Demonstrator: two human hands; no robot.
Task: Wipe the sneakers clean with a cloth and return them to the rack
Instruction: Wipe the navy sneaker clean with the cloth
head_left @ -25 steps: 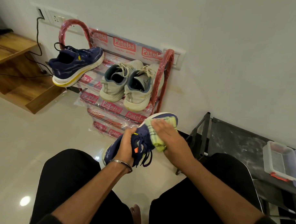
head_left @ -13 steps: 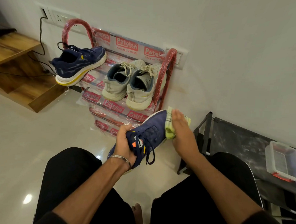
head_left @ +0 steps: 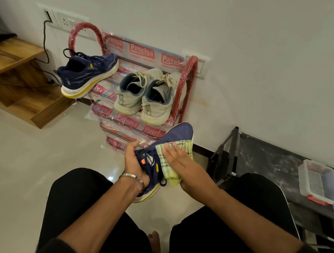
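My left hand (head_left: 134, 161) grips a navy sneaker (head_left: 178, 132) by its heel and tongue, toe pointing up and away over my knees. My right hand (head_left: 182, 163) presses a yellow-green checked cloth (head_left: 167, 165) flat against the sneaker's right side, near the laces. The matching navy sneaker (head_left: 88, 74) with a white and yellow sole sits on the top left of the red rack (head_left: 184, 85). A pair of grey-white sneakers (head_left: 144, 95) stands on the rack's right side, heels toward me.
The rack, still in printed plastic wrap, leans against a white wall. A wooden step unit (head_left: 22, 79) with cables is on the left. A low black shelf (head_left: 265, 158) holding a clear plastic box (head_left: 317, 182) stands on the right. Glossy floor tiles (head_left: 28, 168) lie below.
My right hand slid the cloth from the sneaker's toe back down to its side near the laces. The shoe turned slightly in my left hand.
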